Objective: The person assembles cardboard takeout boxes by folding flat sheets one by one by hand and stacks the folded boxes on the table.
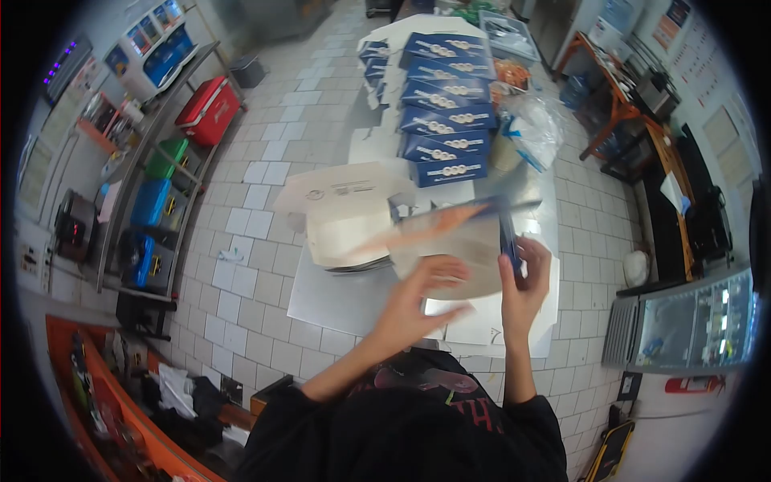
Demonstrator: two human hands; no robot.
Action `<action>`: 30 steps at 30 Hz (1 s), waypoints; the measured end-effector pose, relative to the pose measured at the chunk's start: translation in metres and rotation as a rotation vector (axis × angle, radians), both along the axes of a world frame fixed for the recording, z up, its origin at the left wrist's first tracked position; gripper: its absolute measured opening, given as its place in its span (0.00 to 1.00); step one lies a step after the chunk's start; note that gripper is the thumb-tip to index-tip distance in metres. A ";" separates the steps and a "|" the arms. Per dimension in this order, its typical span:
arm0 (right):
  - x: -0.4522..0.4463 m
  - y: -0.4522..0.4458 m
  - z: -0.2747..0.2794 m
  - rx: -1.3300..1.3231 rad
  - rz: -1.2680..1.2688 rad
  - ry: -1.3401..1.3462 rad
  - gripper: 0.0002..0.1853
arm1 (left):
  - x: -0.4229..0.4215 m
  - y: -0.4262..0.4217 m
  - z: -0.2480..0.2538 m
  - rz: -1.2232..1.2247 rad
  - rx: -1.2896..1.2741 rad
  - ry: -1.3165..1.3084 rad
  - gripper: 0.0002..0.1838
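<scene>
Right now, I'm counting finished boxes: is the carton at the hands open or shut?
Open: the carton shows its pale inside beside the right hand.

I'd call this a shop's packing room: steel table (333,301) below the right hand (527,277), printed cartons (446,120) beyond it, lit glass-fronted cabinet (695,328) rightward.

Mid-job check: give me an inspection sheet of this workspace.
Surface: metal table, partly covered.
Job's things: motion-blurred printed carton being handled; pale open carton to its left; blue boxes lined up beyond.
Clutter: clear plastic bag beside the blue boxes.
Left hand: open, blurred; contact with the printed carton unclear.
Right hand: gripping the printed carton.
Cables: nothing seen on the table.
Surroundings: tiled floor; red cooler left; fire extinguisher right.
</scene>
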State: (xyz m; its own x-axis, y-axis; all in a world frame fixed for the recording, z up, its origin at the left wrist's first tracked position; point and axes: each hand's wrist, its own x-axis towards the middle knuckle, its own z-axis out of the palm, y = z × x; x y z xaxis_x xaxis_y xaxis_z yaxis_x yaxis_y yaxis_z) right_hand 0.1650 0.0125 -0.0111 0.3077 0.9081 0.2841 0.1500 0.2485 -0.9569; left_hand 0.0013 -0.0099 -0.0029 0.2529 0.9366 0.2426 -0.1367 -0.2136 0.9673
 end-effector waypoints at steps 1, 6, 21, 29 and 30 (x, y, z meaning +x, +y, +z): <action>-0.008 0.012 -0.001 -0.072 0.041 0.095 0.18 | -0.021 -0.005 -0.006 0.301 0.142 0.252 0.23; -0.068 0.056 -0.060 -0.238 0.211 0.243 0.17 | -0.111 -0.007 -0.061 0.958 0.039 0.532 0.17; -0.043 -0.019 -0.179 -0.417 0.126 -1.192 0.40 | -0.150 0.008 -0.140 0.828 -0.201 0.494 0.22; 0.006 -0.022 -0.189 -0.277 0.235 -0.674 0.31 | -0.116 0.007 -0.099 1.032 0.205 0.694 0.12; 0.013 -0.023 -0.189 -0.404 0.279 -0.433 0.25 | -0.107 0.005 -0.098 1.022 0.207 0.692 0.12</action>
